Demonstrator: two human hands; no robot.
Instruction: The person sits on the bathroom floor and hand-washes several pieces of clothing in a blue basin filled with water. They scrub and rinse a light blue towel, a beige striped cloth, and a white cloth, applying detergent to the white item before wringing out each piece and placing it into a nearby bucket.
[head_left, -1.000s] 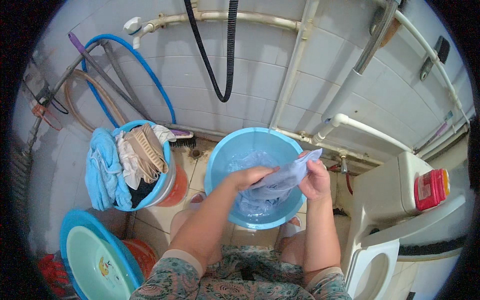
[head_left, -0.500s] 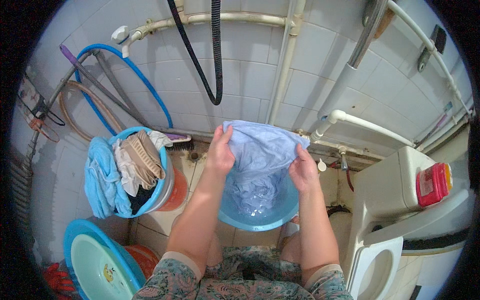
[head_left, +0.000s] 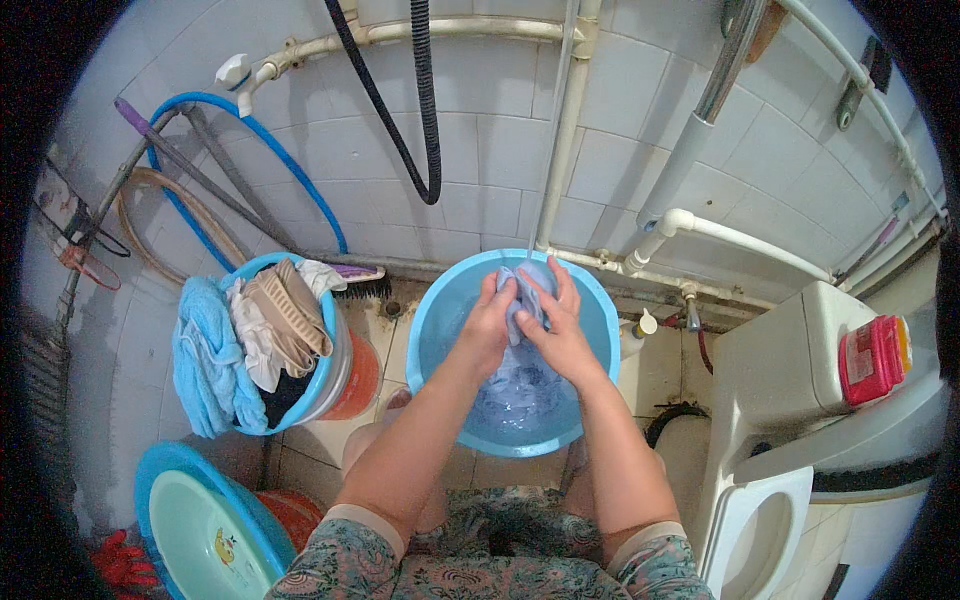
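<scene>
My left hand (head_left: 486,325) and right hand (head_left: 560,335) grasp a bunched pale-blue cloth (head_left: 514,328) between them, at the centre of the frame, above a blue basin (head_left: 436,335); a clothes-filled bucket (head_left: 325,378) stands centre-left.

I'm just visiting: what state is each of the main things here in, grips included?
Light blue cloth: bunched
Left grip: closed on the cloth
Right grip: also closed on it
Light blue basin: holding water
Blue towel: draped over a tub's rim
Mint basin: tilted, inside a larger blue basin
Black hose: hanging in a loop
</scene>
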